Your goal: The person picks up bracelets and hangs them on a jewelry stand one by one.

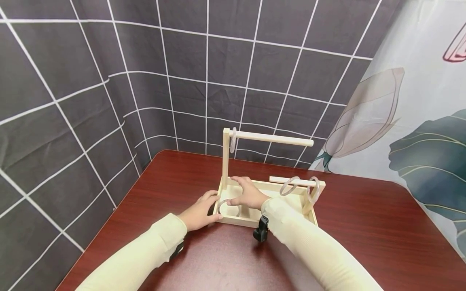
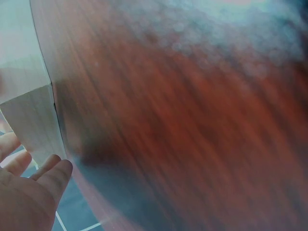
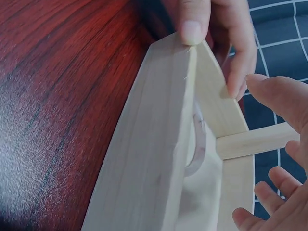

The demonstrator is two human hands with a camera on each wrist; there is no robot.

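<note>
A pale wooden rack with a shallow tray base [image 1: 236, 221] stands on the table. Inside the tray's left end lies a clear ring [image 3: 197, 166]. My left hand [image 1: 199, 211] rests on that end, its thumb on the front corner and its fingers, nearly straight, along the end wall. Above the tray, close to the ring, is my right hand [image 1: 251, 195]; its thumb and fingers are spread, with nothing between them in the right wrist view. One ring [image 1: 233, 141] hangs on the upper rod [image 1: 273, 138], beside the tall post [image 1: 225, 157].
Two more rings [image 1: 318, 190] hang from the lower rod [image 1: 276, 179] on the rack's right side. The reddish-brown table [image 1: 364, 226] extends around the rack. Behind it hangs a dark curtain [image 1: 185, 97] with white grid lines; a floral curtain [image 1: 382, 141] is at the right.
</note>
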